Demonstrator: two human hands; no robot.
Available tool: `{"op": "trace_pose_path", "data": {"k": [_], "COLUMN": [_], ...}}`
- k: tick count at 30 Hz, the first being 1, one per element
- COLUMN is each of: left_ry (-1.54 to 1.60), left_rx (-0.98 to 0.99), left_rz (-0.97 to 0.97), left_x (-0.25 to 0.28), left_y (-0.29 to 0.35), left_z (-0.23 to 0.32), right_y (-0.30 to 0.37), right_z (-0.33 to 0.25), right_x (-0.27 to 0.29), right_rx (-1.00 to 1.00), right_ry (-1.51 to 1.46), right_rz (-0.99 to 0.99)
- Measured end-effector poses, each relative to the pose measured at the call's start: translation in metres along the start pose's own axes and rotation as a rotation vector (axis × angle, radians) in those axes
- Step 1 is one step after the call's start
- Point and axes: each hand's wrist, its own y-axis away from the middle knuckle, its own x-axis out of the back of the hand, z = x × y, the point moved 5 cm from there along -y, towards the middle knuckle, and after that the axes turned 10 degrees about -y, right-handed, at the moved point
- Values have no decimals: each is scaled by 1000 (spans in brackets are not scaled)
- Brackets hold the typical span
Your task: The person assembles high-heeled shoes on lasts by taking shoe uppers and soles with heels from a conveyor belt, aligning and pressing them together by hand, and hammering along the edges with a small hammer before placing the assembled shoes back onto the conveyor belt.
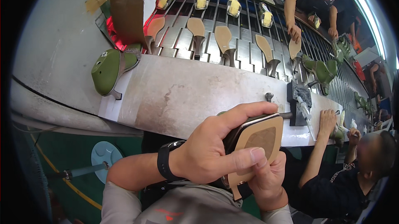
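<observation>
Close to my body, a shoe with a tan sole [272, 134] and a darker oval patch is turned sole toward me. My left hand [208, 149], with a black band on the wrist, wraps round its side, thumb pressed on the sole. My right hand [269, 178] grips the sole's lower part, its thumb beside the left thumb. Most of the upper is hidden behind the sole and my fingers. On the worktable [187, 95] at the left, a green heeled shoe [109, 72] rests on a white strip.
Beyond the table runs a slatted conveyor [245, 37] with several tan soles with heels [223, 37] and shoes with yellow filling [202, 0]. A dark block [298, 99] holds a brush-like tool [305, 112]. Co-workers' hands [294, 32] are across the conveyor and at the right.
</observation>
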Motion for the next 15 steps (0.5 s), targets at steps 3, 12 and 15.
{"op": "trace_pose_path", "data": {"k": [3,12,15], "left_ry": [13,95,128], "left_rx": [-1,6,52], "left_rz": [0,46,53], "left_x": [1,-4,6], "left_y": [0,-4,-22], "left_z": [-4,-8,-6], "right_y": [1,-3,-16], "right_z": [0,-3,-1], "right_x": [0,4,12], "right_rx": [-15,55,-23], "right_ry": [23,128,114], "right_rz": [27,29,91]}}
